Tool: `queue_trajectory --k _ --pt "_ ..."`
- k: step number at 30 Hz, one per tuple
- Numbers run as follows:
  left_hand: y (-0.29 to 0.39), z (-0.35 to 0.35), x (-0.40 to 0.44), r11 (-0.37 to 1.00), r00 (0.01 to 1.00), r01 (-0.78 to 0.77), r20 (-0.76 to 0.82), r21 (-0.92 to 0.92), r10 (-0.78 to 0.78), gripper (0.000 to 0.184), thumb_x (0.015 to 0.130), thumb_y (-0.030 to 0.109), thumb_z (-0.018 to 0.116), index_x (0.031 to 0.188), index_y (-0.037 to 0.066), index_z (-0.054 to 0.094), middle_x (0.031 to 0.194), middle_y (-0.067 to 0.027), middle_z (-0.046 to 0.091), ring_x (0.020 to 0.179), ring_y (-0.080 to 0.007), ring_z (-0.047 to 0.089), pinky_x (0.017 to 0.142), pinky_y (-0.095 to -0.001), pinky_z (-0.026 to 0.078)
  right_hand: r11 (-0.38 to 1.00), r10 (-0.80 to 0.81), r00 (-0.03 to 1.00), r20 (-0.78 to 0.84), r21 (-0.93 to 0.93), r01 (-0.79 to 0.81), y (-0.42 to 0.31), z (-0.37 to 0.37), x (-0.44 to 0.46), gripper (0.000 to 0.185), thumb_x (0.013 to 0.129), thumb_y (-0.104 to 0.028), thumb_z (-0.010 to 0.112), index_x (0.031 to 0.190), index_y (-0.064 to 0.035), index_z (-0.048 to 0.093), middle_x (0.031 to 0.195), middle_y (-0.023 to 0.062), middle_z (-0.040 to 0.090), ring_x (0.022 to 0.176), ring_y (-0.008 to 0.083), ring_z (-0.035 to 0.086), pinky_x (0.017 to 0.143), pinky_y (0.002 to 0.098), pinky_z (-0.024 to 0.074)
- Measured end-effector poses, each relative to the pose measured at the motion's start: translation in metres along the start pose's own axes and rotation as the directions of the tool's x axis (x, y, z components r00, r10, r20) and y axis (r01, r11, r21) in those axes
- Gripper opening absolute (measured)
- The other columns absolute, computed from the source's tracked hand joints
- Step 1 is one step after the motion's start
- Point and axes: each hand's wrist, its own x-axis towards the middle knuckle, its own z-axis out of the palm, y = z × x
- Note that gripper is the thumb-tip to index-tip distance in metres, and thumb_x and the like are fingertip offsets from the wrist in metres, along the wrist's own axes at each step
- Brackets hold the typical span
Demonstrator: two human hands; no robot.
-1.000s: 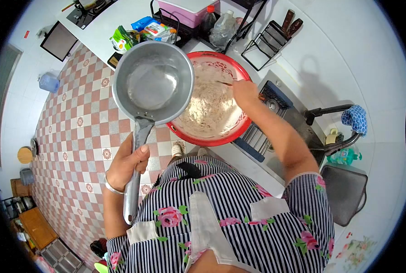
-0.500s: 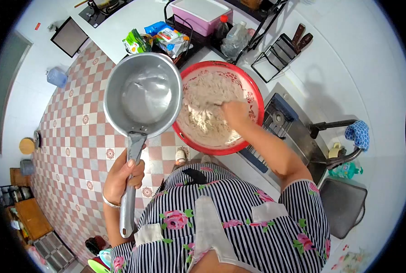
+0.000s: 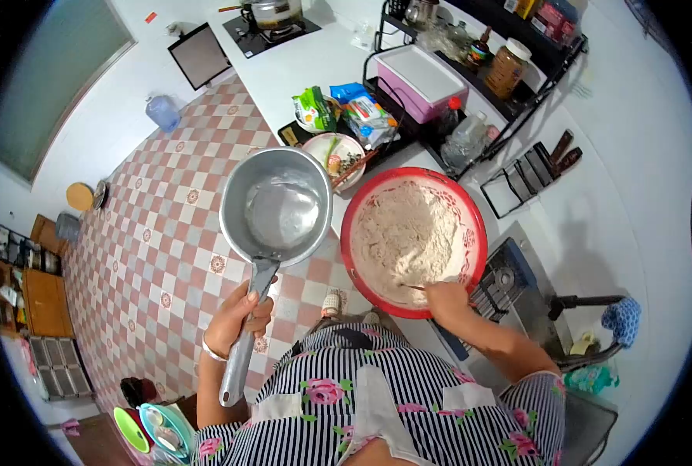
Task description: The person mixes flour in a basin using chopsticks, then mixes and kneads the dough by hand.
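Note:
My left hand (image 3: pixel 237 320) is wrapped round the long handle of a metal dipper (image 3: pixel 241 221), held up beside the basin. The dipper's inside is shiny; I cannot tell whether water lies in it. On my right stands a red-rimmed basin (image 3: pixel 482 233) with a pale, lumpy flour mixture (image 3: pixel 408 233) in it. My right hand (image 3: pixel 448 303) is closed at the basin's near edge on thin chopsticks (image 3: pixel 412 287), mostly hidden by the fingers, with their tips in the flour mixture.
Behind the basin are a plate of food (image 3: pixel 350 147) with chopsticks across it, food packets (image 3: pixel 369 116) and a pink box (image 3: pixel 419 85). A knife rack (image 3: pixel 528 175) and a sink (image 3: pixel 528 272) are at the right. Across the counter stands a stove (image 3: pixel 272 35).
My right hand has moved from the middle of the basin to its near edge. My left hand still holds the dipper. The camera view has shifted, showing more of the shelf and stove.

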Motion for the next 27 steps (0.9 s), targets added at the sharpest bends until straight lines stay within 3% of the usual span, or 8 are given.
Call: queue_trajectory --k 2,9,15,17,20,23,25,27 --pt "0.002 -0.009 0.001 0.999 1.000 -0.010 -0.006 -0.035 0.010 0.056 0.095 0.041 0.053 0.134 0.003 0.039 0.072 0.0043 0.038 0.049 -0.0014 0.032 0.044 -0.0172 0.030 0.996 -0.064 0.990 -0.128 0.059 0.072 -0.013 0.007 0.031 0.021 0.086 -0.020 0.052 0.078 -0.0076 0.068 0.068 0.0141 0.065 0.064 0.0314 0.066 0.057 0.0460 0.0510" --pt "0.044 -0.050 0.032 0.987 0.999 -0.031 0.026 -0.160 0.036 0.050 0.097 0.039 0.050 0.131 0.003 0.043 0.070 0.0061 0.038 0.050 -0.0001 0.032 0.044 -0.0171 0.030 0.981 0.179 0.963 -0.199 0.111 -0.159 0.016 -0.013 0.087 0.024 0.089 -0.023 0.052 0.087 -0.0058 0.069 0.074 0.0162 0.067 0.073 0.0311 0.068 0.065 0.0457 0.0514" --pt "0.102 -0.101 0.114 0.992 0.997 -0.069 0.009 -0.110 0.070 0.034 0.096 0.040 0.053 0.111 0.009 0.054 0.070 0.0080 0.042 0.051 -0.0005 0.035 0.046 -0.0180 0.033 0.871 0.483 0.872 -0.082 -0.060 -0.488 0.046 -0.001 0.030 0.026 0.090 -0.025 0.052 0.087 -0.0070 0.070 0.083 0.0155 0.069 0.079 0.0319 0.068 0.071 0.0440 0.0536" --pt "0.127 -0.118 0.152 0.998 0.998 -0.040 -0.039 -0.057 0.038 0.032 0.095 0.040 0.055 0.106 0.011 0.054 0.069 0.0083 0.041 0.052 -0.0004 0.035 0.047 -0.0178 0.033 0.887 0.458 0.889 -0.014 -0.066 -0.458 0.043 0.010 0.009 0.028 0.087 -0.033 0.057 0.083 -0.0078 0.069 0.086 0.0138 0.067 0.071 0.0320 0.067 0.062 0.0454 0.0518" --pt "0.154 -0.148 0.198 0.999 1.000 -0.023 0.004 -0.047 0.023 0.031 0.094 0.041 0.057 0.103 0.012 0.055 0.067 0.0089 0.039 0.051 -0.0005 0.035 0.048 -0.0177 0.032 0.858 0.513 0.844 0.156 -0.057 -0.511 -0.002 -0.006 -0.014 0.027 0.086 -0.031 0.056 0.078 -0.0079 0.068 0.087 0.0145 0.067 0.068 0.0314 0.066 0.061 0.0455 0.0516" --pt "0.179 -0.181 0.262 0.998 0.998 0.041 0.059 -0.050 -0.038 0.033 0.093 0.042 0.059 0.103 0.011 0.055 0.063 0.0098 0.037 0.051 -0.0002 0.034 0.048 -0.0173 0.032 0.949 0.267 0.963 0.043 0.161 -0.270 -0.052 -0.019 -0.003 0.026 0.086 -0.030 0.054 0.079 -0.0082 0.067 0.083 0.0145 0.067 0.066 0.0314 0.065 0.062 0.0454 0.0512" --pt "0.185 -0.197 0.310 0.996 0.996 0.080 0.038 -0.041 -0.078 0.033 0.093 0.043 0.059 0.102 0.011 0.055 0.062 0.0099 0.036 0.050 0.0000 0.034 0.047 -0.0168 0.032 0.941 0.321 0.946 -0.040 0.131 -0.313 -0.085 -0.047 0.026 0.022 0.088 -0.024 0.053 0.081 -0.0080 0.067 0.077 0.0150 0.067 0.072 0.0303 0.067 0.061 0.0431 0.0525" --pt "0.189 -0.207 0.355 0.996 0.996 0.093 0.010 -0.009 -0.093 0.035 0.093 0.043 0.058 0.104 0.010 0.055 0.061 0.0091 0.037 0.049 0.0002 0.034 0.044 -0.0156 0.030 0.945 0.326 0.944 -0.047 0.041 -0.324 -0.060 -0.019 0.060 0.023 0.088 -0.025 0.053 0.079 -0.0071 0.065 0.076 0.0160 0.066 0.071 0.0309 0.067 0.061 0.0437 0.0519"
